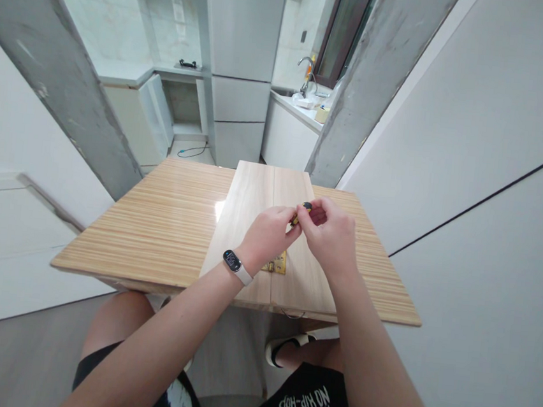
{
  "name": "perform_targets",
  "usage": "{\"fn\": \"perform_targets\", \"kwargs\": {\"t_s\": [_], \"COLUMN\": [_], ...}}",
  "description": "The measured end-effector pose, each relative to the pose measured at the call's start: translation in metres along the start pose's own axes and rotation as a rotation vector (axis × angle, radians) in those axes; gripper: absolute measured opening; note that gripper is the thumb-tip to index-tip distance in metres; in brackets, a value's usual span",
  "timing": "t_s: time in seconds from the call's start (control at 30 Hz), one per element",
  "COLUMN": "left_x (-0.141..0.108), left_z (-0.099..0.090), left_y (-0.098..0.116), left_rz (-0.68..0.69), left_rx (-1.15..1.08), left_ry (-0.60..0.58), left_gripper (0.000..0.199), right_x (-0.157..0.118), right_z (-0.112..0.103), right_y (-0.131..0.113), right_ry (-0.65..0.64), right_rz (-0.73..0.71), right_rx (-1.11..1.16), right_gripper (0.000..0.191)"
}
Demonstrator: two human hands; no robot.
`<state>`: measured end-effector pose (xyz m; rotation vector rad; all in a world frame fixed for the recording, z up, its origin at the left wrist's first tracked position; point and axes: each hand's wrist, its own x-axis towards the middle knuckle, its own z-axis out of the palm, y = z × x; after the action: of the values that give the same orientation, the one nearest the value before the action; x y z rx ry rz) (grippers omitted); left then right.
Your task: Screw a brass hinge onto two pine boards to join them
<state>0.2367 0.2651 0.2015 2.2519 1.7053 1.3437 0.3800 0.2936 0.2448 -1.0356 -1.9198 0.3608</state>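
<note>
Over the middle of the wooden table, my left hand (271,232) and my right hand (329,231) meet around a small black and yellow object (301,213). Fingers of both hands pinch it, hiding part of its shape. Below my left hand, a flat yellow patterned piece (276,263) lies on the pale board, partly covered by that hand. The pale wooden board (253,192) runs down the middle of the table.
The striped wooden table (155,218) spreads to both sides of the board. My legs are under its near edge. Beyond it stand a grey fridge (243,28) and a sink counter with a faucet (307,63). Concrete pillars flank the view.
</note>
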Motion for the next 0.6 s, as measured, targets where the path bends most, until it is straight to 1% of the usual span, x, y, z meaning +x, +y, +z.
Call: {"fn": "perform_targets", "kwargs": {"t_s": [0.13, 0.43, 0.6], "left_x": [-0.0009, -0.0013, -0.0021], "left_z": [0.001, 0.0015, 0.0027], "left_y": [0.0015, 0.0017, 0.0029], "left_rz": [0.009, 0.011, 0.002], "left_rx": [0.039, 0.045, 0.043], "left_ry": [0.007, 0.006, 0.023], "left_gripper": [0.008, 0.006, 0.009], "right_x": [-0.0006, -0.0002, -0.0012], "right_z": [0.0013, 0.0021, 0.0031], "right_y": [-0.001, -0.0019, -0.002], "right_ry": [0.016, 0.032, 0.049], "right_rz": [0.007, 0.013, 0.029], "right_rx": [-0.019, -0.038, -0.051], "right_gripper": [0.017, 0.019, 0.019]}}
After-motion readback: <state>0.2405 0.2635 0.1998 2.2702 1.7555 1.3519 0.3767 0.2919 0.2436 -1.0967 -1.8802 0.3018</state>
